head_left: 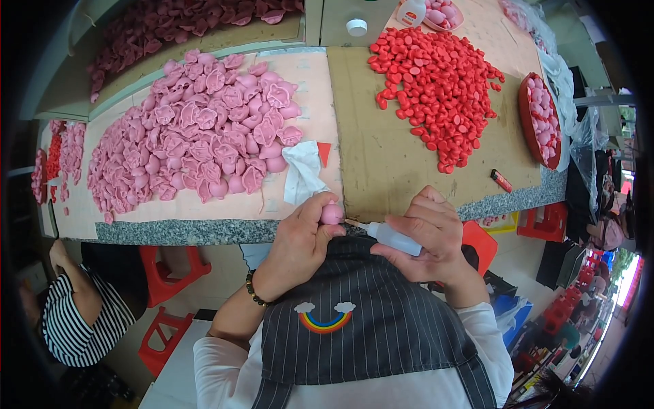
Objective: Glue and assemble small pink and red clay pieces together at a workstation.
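My left hand (300,240) pinches a small round pink piece (332,214) between thumb and fingers, just over the table's front edge. In my right hand (430,232) is a translucent white squeeze bottle (395,238), tilted so its thin nozzle points left at the pink piece. The nozzle tip is at or very near the piece; whether they touch I cannot tell. A large pile of pink moulded pieces (197,129) spreads over the table to the left. Small red glossy pieces (439,88) are heaped on brown cardboard to the right.
A crumpled white tissue (303,170) lies beyond my left hand, beside a red scrap (324,154). A red lighter-like stick (501,180) is near the right edge. A red basket (528,129) of pink pieces stands far right. Red stools (174,273) and a person in stripes (82,313) are left.
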Demonstrator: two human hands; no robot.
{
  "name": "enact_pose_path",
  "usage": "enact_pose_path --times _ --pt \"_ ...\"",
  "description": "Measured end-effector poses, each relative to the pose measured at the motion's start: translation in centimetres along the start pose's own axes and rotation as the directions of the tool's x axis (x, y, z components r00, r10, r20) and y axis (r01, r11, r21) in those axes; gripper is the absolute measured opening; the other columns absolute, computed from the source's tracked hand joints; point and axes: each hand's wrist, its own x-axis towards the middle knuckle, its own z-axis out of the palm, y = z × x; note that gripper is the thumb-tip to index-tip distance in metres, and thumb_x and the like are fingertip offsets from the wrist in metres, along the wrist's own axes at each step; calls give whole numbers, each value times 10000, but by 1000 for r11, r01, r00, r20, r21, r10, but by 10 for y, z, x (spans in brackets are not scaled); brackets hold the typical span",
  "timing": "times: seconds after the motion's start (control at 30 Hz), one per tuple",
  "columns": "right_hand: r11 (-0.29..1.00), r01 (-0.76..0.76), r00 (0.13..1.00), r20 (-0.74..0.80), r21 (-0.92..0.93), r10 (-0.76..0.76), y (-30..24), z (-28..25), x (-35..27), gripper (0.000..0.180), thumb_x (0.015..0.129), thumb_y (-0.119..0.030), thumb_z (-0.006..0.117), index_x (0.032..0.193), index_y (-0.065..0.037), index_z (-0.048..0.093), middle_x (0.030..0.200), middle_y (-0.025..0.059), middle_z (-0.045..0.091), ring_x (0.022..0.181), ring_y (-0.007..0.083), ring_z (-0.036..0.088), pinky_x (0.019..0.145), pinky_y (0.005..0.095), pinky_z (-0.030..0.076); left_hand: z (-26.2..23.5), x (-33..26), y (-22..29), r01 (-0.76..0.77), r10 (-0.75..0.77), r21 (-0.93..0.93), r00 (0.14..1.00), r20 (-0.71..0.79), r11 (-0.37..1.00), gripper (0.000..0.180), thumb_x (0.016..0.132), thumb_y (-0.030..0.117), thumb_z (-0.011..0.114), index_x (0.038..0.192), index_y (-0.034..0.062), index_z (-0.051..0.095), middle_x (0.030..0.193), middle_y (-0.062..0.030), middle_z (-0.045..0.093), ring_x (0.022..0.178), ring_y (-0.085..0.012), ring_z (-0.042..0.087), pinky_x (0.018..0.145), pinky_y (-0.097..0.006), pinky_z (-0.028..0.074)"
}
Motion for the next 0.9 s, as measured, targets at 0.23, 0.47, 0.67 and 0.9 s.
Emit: enact_pose_path --times 0.23,0.47,0.67,0.9 --pt "1000 19 1000 6 -25 -19 -4 -1 3 381 508 -171 859 769 11 649 590 62 504 506 209 482 537 313 370 0 1 -1 -2 2 -5 1000 7 1000 406 806 25 661 1168 -11 479 1012 -216 599 858 -383 611 741 -398 500" --pt "998 28 999 27 -49 -27 -9 -2 6 384 506 -158 856 770 21 643 599 68 513 515 214 496 537 317 377 0 1 0 -2 2 -23 1000 5 1000 406 809 28 661 1168 -4 477 1002 -212 598 855 -386 609 735 -402 497" --pt "997 35 999 12 -71 -34 -11 -2 9 383 503 -146 858 768 23 640 600 70 512 519 222 498 535 320 383 2 1 -2 -31 31 4 998 -50 1000 416 798 27 688 1180 23 523 874 -160 642 773 -266 652 691 -328 507" --pt "997 29 999 22 -75 -27 -12 -1 10 379 504 -146 857 763 23 638 595 74 508 514 228 492 533 321 379 2 0 -3 -47 47 5 997 -65 999 417 798 34 691 1180 22 523 883 -162 640 774 -268 648 692 -328 507"
